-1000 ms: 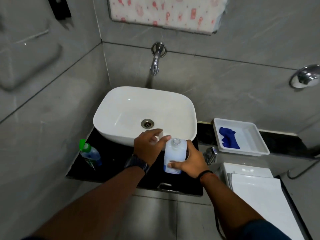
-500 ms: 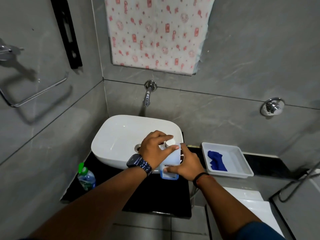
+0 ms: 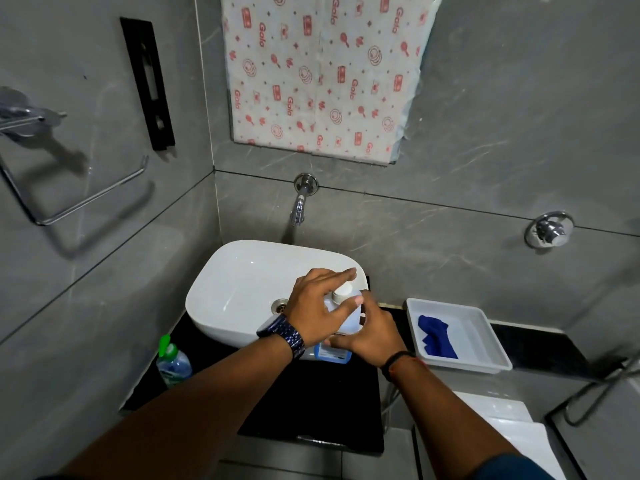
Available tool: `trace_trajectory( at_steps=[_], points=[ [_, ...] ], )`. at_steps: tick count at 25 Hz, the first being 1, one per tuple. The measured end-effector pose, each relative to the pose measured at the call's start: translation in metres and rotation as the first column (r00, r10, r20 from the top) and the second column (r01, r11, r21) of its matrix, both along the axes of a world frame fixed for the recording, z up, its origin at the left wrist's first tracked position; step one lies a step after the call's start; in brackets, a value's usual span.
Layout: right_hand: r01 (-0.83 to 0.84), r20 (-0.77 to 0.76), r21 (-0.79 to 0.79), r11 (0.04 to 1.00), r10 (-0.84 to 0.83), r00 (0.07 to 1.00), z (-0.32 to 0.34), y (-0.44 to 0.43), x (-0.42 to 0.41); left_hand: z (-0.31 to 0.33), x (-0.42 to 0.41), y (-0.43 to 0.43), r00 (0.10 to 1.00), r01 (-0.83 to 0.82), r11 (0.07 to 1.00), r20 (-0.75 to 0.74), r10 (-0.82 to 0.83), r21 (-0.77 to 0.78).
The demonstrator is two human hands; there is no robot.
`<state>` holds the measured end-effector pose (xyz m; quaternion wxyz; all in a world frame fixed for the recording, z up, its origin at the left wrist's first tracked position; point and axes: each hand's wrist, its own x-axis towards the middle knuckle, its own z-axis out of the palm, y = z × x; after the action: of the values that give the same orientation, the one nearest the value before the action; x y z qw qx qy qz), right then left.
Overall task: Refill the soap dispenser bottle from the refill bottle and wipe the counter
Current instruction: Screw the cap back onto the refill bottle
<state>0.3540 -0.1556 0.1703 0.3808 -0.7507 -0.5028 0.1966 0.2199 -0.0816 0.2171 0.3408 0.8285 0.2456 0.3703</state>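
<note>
A white, squarish bottle with blue liquid low inside stands on the black counter, just in front of the sink. My right hand grips its body from the right. My left hand, wearing a dark watch, reaches over the top with thumb and fingers around the round white cap on the neck. A small clear bottle with a green flip cap stands alone at the counter's left end. A blue cloth lies crumpled in a white tray to the right.
The white basin fills the back of the counter, with a wall tap above it. A white toilet cistern sits lower right. A towel ring is mounted on the left wall, and a valve knob on the right wall.
The bottle's neck was open a second ago; now the white cap sits on it under my left fingers. My view has tilted up towards the wall. My right hand kept its grip.
</note>
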Motion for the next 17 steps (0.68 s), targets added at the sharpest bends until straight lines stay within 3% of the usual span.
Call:
trace_trajectory(
  at_steps=[9, 17],
  points=[
    [0.042, -0.072, -0.013, 0.999, -0.043, 0.997, 0.001, 0.001, -0.001, -0.013, -0.01, 0.027, 0.982, -0.155, 0.977, 0.082, 0.169, -0.146],
    [0.043, -0.077, -0.021, 0.999, -0.044, 0.996, 0.0, 0.004, -0.003, -0.001, 0.001, 0.025, 0.997, -0.078, 0.993, 0.019, 0.08, -0.088]
  ],
)
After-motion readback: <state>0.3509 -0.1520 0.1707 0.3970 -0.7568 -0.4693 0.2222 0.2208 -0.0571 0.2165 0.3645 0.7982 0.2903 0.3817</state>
